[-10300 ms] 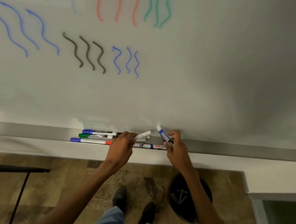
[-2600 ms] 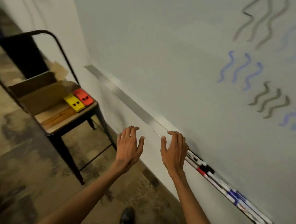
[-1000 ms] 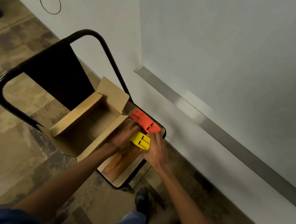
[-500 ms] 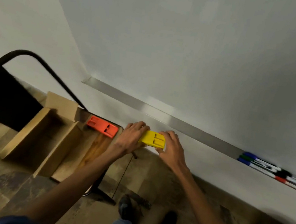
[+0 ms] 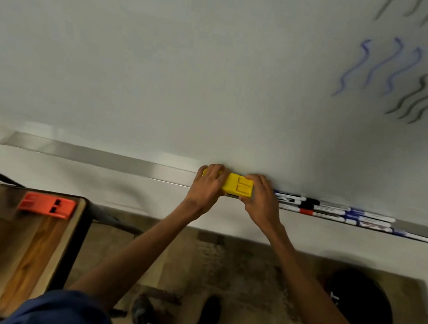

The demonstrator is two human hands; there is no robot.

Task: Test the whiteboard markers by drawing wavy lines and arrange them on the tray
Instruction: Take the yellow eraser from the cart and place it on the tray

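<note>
Markers (image 5: 333, 211): lying in rows along tray (image 5: 97, 157), arrangement apparently near done
Wavy lines (image 5: 388, 68): blue and black on whiteboard (image 5: 194, 61), testing seemingly complete
Yellow block (image 5: 236, 187): at tray just left of markers, left grip (image 5: 208, 186) and right grip (image 5: 261, 199) each curled round an end

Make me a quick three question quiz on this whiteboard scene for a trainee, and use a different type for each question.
1. True or false: the left hand and the right hand both grip the yellow block.
2. Where does the orange block lie? A: on the metal tray. B: on the wooden seat at the lower left. C: on the floor.
3. Fill in the gap: the markers lie in the tray to the person's ___ of the hands.

Key: 1 true; 2 B; 3 right.
</note>
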